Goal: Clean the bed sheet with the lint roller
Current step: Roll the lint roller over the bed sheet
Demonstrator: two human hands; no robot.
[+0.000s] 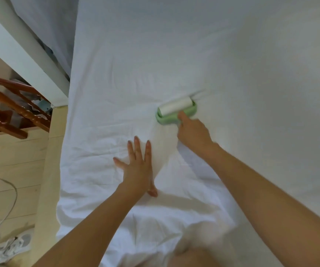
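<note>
A white bed sheet (222, 60) covers the bed and fills most of the view, wrinkled near me and smoother farther away. A lint roller (176, 110) with a white roll in a light green frame lies on the sheet at the centre. My right hand (192, 133) grips its handle from behind, index finger stretched along the green frame; the handle is hidden under the hand. My left hand (137, 166) lies flat on the sheet to the lower left of the roller, fingers straight and spread, pressing the fabric.
The bed's left edge runs down the view, with pale wooden floor (10, 160) beside it. A brown wooden chair (10, 110) stands at the left, a white cable (5, 209) loops on the floor, and a patterned cloth (5, 249) lies at the bottom left.
</note>
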